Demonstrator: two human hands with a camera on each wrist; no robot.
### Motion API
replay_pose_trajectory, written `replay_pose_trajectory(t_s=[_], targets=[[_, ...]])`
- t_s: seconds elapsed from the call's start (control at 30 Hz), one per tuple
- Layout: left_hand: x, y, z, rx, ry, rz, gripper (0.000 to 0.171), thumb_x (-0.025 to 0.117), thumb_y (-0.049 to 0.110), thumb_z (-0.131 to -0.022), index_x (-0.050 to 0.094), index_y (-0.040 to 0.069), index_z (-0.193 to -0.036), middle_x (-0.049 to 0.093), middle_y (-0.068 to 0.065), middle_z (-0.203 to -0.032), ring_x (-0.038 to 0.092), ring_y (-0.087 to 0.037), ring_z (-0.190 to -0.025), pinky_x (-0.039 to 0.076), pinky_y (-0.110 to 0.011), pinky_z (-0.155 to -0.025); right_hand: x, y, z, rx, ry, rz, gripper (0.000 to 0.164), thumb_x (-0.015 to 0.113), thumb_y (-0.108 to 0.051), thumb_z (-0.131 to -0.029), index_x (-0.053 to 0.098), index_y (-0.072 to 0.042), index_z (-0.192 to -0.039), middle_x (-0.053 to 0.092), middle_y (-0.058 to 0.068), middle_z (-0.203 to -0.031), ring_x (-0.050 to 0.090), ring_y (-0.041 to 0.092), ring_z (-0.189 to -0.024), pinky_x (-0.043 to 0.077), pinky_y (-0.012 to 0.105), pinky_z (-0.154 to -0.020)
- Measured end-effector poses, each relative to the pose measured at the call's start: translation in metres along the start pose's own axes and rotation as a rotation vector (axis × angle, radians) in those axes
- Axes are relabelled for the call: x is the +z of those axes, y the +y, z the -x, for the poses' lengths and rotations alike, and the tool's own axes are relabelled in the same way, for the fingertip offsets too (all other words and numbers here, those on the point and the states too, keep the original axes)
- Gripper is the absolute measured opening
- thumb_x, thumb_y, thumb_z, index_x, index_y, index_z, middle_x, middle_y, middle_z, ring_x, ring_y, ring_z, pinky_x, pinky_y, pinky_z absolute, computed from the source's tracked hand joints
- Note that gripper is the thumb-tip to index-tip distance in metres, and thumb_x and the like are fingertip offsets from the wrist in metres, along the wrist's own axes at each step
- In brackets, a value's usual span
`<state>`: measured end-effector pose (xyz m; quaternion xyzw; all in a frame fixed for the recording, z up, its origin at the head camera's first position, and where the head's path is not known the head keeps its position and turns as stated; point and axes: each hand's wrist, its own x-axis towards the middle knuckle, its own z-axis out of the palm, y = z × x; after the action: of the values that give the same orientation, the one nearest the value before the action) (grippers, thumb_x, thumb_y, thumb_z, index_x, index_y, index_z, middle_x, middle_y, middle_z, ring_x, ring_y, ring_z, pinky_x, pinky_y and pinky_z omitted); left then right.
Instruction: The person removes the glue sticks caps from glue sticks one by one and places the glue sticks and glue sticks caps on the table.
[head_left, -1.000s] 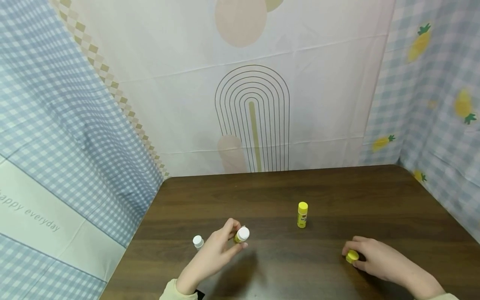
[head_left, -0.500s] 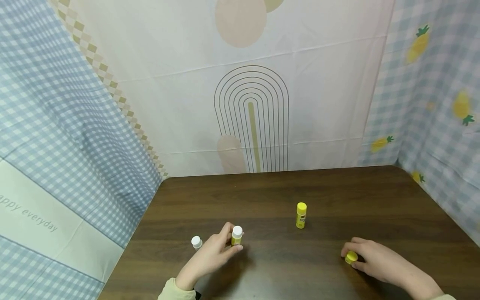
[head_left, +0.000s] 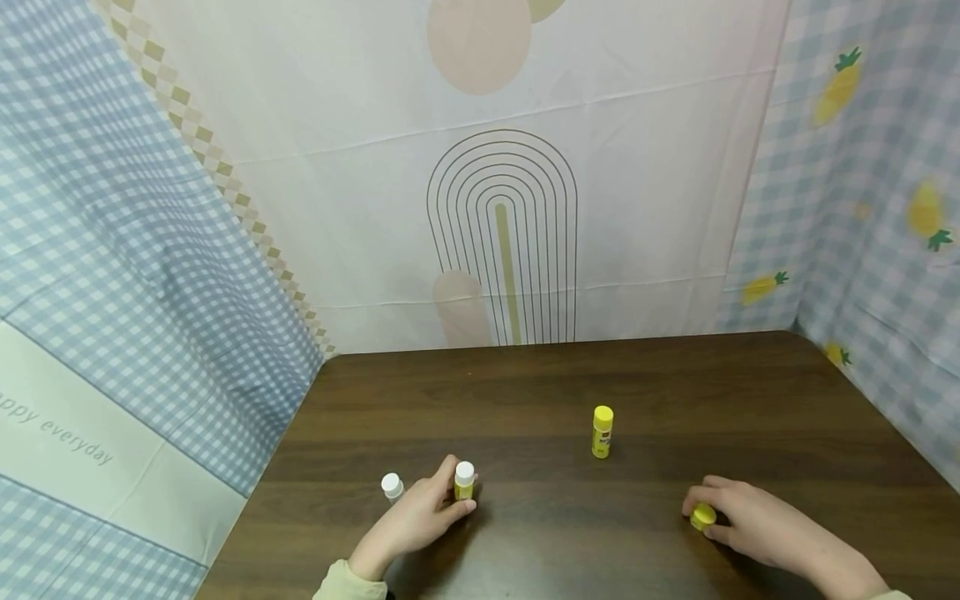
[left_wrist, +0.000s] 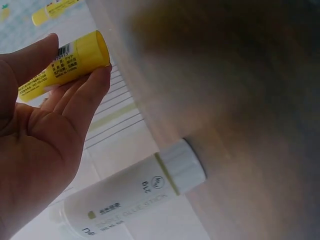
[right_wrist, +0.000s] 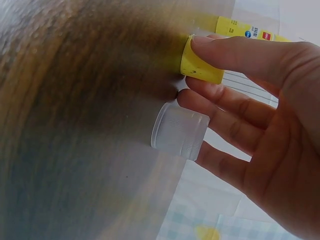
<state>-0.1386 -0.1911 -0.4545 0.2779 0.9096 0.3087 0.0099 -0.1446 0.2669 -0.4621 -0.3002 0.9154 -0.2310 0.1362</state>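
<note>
In the head view my left hand [head_left: 416,512] grips a yellow glue stick [head_left: 464,485], white end up, between thumb and fingers. Its yellow lower end shows in the left wrist view; whether it touches the table I cannot tell. A white glue stick [left_wrist: 127,197] stands upright beside that hand, partly hidden by it in the head view. My right hand [head_left: 761,525], low at the table's right, pinches a small yellow cap [right_wrist: 200,66] between thumb and fingertips. A translucent cap [right_wrist: 180,131] sits on the table against its other fingers, hidden from the head view.
Another yellow glue stick [head_left: 602,433], with a yellow cap, stands upright on the brown wooden table [head_left: 540,383] between the hands, farther back. A white printed cloth [head_left: 645,208] hangs behind the far edge. Checked cloths hang at both sides.
My left hand has moved left and down toward the table, and the glue stick in it has turned more upright. The right hand has stayed in place with the yellow cap.
</note>
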Motion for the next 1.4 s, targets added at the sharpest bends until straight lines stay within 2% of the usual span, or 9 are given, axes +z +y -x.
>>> replay_pose_trajectory(t_s=[0.23, 0.53, 0.63, 0.73, 0.83, 0.97, 1.2, 1.4], targets=[[0.002, -0.006, 0.001, -0.010, -0.020, -0.010, 0.029, 0.063, 0.028, -0.089, 0.038, 0.018, -0.100, 0.043, 0.012, -0.065, 0.042, -0.002, -0.057, 0.035, -0.020, -0.050, 0.000, -0.001, 0.000, 0.008, -0.008, 0.001, 0.023, 0.071, -0.022, -0.081, 0.061, -0.031, -0.100, 0.048, -0.019, -0.090, 0.048, -0.002, -0.073, 0.043, 0.027, -0.057], [0.000, -0.006, 0.003, -0.046, -0.029, -0.011, 0.029, 0.063, 0.028, -0.089, 0.040, 0.018, -0.102, 0.043, 0.012, -0.063, 0.043, -0.003, -0.057, 0.037, -0.022, -0.051, -0.002, -0.001, 0.001, 0.013, -0.022, -0.011, 0.022, 0.071, -0.022, -0.081, 0.061, -0.029, -0.100, 0.049, -0.015, -0.091, 0.048, -0.001, -0.073, 0.042, 0.027, -0.056], [0.000, -0.008, 0.003, -0.053, -0.040, 0.010, 0.029, 0.063, 0.028, -0.089, 0.041, 0.018, -0.105, 0.053, 0.008, -0.072, 0.047, -0.004, -0.062, 0.040, -0.023, -0.056, -0.002, -0.001, 0.001, 0.020, -0.025, -0.010, 0.023, 0.071, -0.022, -0.081, 0.061, -0.030, -0.100, 0.049, -0.015, -0.091, 0.048, -0.002, -0.073, 0.042, 0.027, -0.057], [0.000, -0.010, 0.003, -0.051, -0.042, 0.014, 0.028, 0.063, 0.027, -0.089, 0.041, 0.018, -0.104, 0.066, -0.002, -0.097, 0.058, -0.009, -0.080, 0.046, -0.026, -0.066, -0.002, -0.001, 0.000, 0.019, -0.025, -0.009, 0.023, 0.071, -0.021, -0.081, 0.060, -0.030, -0.100, 0.049, -0.015, -0.090, 0.048, -0.001, -0.073, 0.042, 0.027, -0.057], [0.000, -0.012, 0.003, -0.057, -0.050, 0.021, 0.027, 0.063, 0.024, -0.089, 0.040, 0.017, -0.103, 0.059, -0.010, -0.121, 0.059, -0.018, -0.103, 0.048, -0.031, -0.079, -0.002, 0.000, 0.000, 0.011, -0.024, -0.016, 0.023, 0.071, -0.022, -0.081, 0.060, -0.029, -0.100, 0.048, -0.015, -0.090, 0.047, -0.001, -0.072, 0.042, 0.027, -0.056], [0.000, -0.012, 0.003, -0.078, -0.050, 0.020, 0.027, 0.063, 0.021, -0.090, 0.039, 0.017, -0.103, 0.057, -0.011, -0.124, 0.056, -0.025, -0.109, 0.048, -0.034, -0.084, -0.001, 0.000, 0.000, 0.009, -0.021, -0.028, 0.022, 0.070, -0.022, -0.081, 0.060, -0.030, -0.100, 0.048, -0.016, -0.090, 0.047, -0.001, -0.072, 0.042, 0.026, -0.056], [0.002, -0.010, 0.002, -0.096, 0.000, -0.021, 0.027, 0.064, 0.025, -0.089, 0.041, 0.016, -0.101, 0.061, -0.008, -0.120, 0.059, -0.023, -0.104, 0.049, -0.034, -0.079, 0.000, 0.000, 0.000, 0.004, -0.016, -0.034, 0.022, 0.070, -0.023, -0.081, 0.060, -0.031, -0.100, 0.048, -0.017, -0.089, 0.047, -0.002, -0.071, 0.042, 0.026, -0.056], [0.003, -0.009, 0.002, -0.123, 0.003, -0.029, 0.028, 0.063, 0.027, -0.089, 0.040, 0.015, -0.100, 0.061, -0.008, -0.119, 0.060, -0.021, -0.102, 0.049, -0.033, -0.078, 0.000, 0.002, 0.000, -0.004, -0.016, -0.040, 0.023, 0.070, -0.022, -0.081, 0.060, -0.031, -0.099, 0.048, -0.018, -0.089, 0.047, -0.002, -0.072, 0.042, 0.026, -0.056]])
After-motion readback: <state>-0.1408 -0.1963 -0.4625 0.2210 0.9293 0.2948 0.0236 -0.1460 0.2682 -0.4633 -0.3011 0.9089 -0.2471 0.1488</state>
